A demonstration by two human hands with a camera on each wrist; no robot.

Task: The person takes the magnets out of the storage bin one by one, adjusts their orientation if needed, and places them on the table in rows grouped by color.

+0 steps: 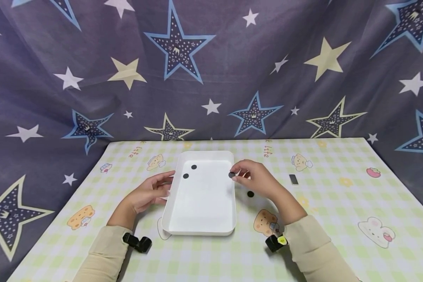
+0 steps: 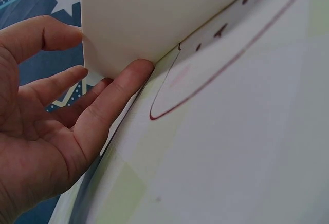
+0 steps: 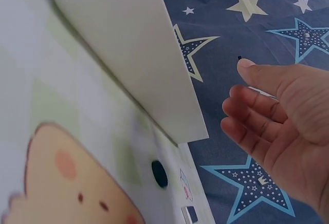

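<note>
A white rectangular tray (image 1: 204,211) lies on the table, and two small black discs (image 1: 186,176) rest inside it near the far left corner. My left hand (image 1: 149,192) touches the tray's left side with fingers spread and fairly straight; in the left wrist view its fingertips (image 2: 140,69) meet the outer wall. Over the tray's right rim, my right hand (image 1: 255,178) pinches another black disc (image 1: 232,175) between thumb and finger. In the right wrist view only a sliver of that disc shows past the thumb. One more black disc (image 1: 251,194) lies on the cloth right of the tray.
A small dark rectangular object (image 1: 294,179) with a light edge lies right of my right hand. The table wears a green-and-white checked cloth (image 1: 338,203) with cartoon prints. Behind it hangs a dark curtain (image 1: 204,90) with stars.
</note>
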